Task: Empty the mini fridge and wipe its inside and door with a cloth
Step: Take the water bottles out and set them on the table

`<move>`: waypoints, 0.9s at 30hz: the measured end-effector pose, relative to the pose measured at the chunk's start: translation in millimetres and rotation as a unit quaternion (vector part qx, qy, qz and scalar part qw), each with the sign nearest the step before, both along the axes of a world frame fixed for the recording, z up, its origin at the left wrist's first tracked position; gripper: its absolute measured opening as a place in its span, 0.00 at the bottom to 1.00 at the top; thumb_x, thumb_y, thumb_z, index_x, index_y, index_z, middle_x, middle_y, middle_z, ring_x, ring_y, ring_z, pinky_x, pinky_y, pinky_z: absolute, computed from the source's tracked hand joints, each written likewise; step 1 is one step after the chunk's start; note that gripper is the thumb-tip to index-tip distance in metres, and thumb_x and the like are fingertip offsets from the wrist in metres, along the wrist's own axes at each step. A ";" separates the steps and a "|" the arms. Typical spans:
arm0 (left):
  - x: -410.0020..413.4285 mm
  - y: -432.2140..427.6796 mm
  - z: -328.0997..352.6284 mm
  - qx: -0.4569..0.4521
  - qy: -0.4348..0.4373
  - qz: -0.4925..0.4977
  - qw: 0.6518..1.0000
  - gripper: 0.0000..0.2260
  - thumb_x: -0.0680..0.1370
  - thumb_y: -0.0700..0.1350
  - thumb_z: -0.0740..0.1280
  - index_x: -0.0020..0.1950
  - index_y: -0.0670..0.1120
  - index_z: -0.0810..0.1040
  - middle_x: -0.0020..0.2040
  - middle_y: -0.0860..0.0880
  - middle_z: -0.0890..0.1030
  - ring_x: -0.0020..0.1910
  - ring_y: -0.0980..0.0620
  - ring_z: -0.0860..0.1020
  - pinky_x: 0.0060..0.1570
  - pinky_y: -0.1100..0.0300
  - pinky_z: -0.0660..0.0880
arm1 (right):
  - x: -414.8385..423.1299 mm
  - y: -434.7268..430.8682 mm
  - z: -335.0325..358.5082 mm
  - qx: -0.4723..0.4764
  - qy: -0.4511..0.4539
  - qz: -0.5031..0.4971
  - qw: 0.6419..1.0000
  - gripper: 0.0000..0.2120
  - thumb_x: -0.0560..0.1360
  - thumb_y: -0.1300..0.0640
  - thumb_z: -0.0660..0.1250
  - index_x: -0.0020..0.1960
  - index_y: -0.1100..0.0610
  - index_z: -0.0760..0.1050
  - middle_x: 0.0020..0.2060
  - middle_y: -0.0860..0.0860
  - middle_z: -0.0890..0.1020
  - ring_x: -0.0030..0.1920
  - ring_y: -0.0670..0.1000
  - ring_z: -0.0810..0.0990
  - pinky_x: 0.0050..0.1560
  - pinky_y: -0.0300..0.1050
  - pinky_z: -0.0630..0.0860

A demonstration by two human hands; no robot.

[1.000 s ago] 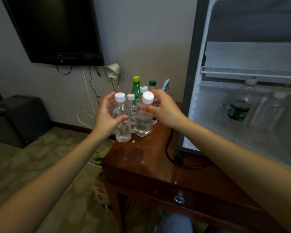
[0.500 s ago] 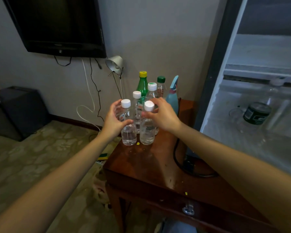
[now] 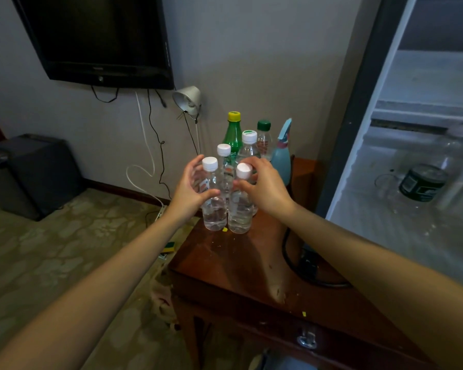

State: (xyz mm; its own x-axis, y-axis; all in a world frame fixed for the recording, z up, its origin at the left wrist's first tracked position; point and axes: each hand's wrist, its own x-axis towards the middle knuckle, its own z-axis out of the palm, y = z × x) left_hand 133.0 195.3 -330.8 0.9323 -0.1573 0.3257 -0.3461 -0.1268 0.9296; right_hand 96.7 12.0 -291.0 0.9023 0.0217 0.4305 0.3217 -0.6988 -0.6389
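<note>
Two small clear water bottles with white caps stand side by side on the brown wooden table (image 3: pixel 251 265). My left hand (image 3: pixel 189 189) grips the left bottle (image 3: pixel 213 209) around its upper body. My right hand (image 3: pixel 265 186) grips the right bottle (image 3: pixel 240 212) near its neck. Both bottles rest on the tabletop. The open mini fridge (image 3: pixel 412 198) is at the right, with a dark green-labelled jar (image 3: pixel 422 182) and clear bottles still inside behind a frosted shelf.
Behind the two bottles stand more bottles: a white-capped one (image 3: pixel 223 153), a green one with a yellow cap (image 3: pixel 232 134), a green-capped one (image 3: pixel 264 137), and a blue spray bottle (image 3: pixel 281 153). A black cable (image 3: pixel 292 252) lies on the table. A desk lamp (image 3: pixel 187 100) and wall TV (image 3: pixel 96 38) are behind.
Both hands lowered their bottles onto the table in front of the other bottles. The view shifted left and nearer the table.
</note>
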 end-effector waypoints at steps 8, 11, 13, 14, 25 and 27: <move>-7.4 -5.3 -4.3 0.007 -0.003 0.005 1.000 0.40 0.69 0.35 0.75 0.74 0.51 0.59 0.68 0.52 0.69 0.67 0.55 0.69 0.68 0.57 0.67 | 1.3 -0.1 -11.9 -0.022 -0.023 -0.009 0.999 0.26 0.73 0.53 0.71 0.68 0.53 0.66 0.62 0.53 0.72 0.62 0.55 0.74 0.63 0.55 0.72; -13.3 -6.0 -6.7 0.025 -0.007 0.020 0.999 0.41 0.69 0.37 0.76 0.76 0.48 0.58 0.68 0.51 0.68 0.67 0.54 0.69 0.69 0.57 0.67 | -1.4 -0.4 -9.7 -0.027 -0.009 -0.001 1.000 0.29 0.74 0.54 0.71 0.71 0.54 0.64 0.64 0.53 0.71 0.64 0.54 0.72 0.65 0.54 0.71; -16.4 -6.0 -6.1 0.047 -0.026 0.056 0.997 0.40 0.69 0.39 0.76 0.75 0.48 0.59 0.70 0.49 0.67 0.68 0.53 0.68 0.70 0.53 0.66 | -5.2 -1.3 -7.8 -0.023 -0.002 0.016 1.000 0.31 0.73 0.56 0.71 0.72 0.55 0.62 0.66 0.54 0.71 0.66 0.54 0.72 0.66 0.52 0.70; -19.4 -6.8 -3.9 0.060 -0.047 0.085 0.993 0.38 0.70 0.40 0.76 0.74 0.49 0.60 0.70 0.48 0.66 0.68 0.52 0.68 0.70 0.52 0.66 | -7.9 -1.7 -7.1 -0.021 0.000 0.023 1.000 0.32 0.73 0.57 0.71 0.73 0.56 0.61 0.67 0.54 0.70 0.66 0.54 0.71 0.67 0.52 0.69; -131.5 -129.6 87.7 0.002 -0.310 -0.020 0.951 0.08 0.74 0.34 0.66 0.51 0.44 0.78 0.49 0.48 0.77 0.51 0.55 0.76 0.52 0.58 0.74 | -125.7 -87.5 22.4 0.122 -0.148 0.021 0.981 0.24 0.75 0.69 0.62 0.66 0.49 0.67 0.53 0.48 0.78 0.49 0.43 0.77 0.48 0.34 0.74; -141.0 -173.2 90.8 -0.010 -0.299 -0.084 0.950 0.08 0.74 0.34 0.66 0.50 0.46 0.78 0.49 0.46 0.77 0.50 0.56 0.76 0.52 0.63 0.73 | -144.8 -130.7 16.4 0.142 -0.148 -0.043 0.978 0.22 0.76 0.70 0.61 0.64 0.49 0.69 0.51 0.46 0.78 0.47 0.42 0.77 0.44 0.31 0.73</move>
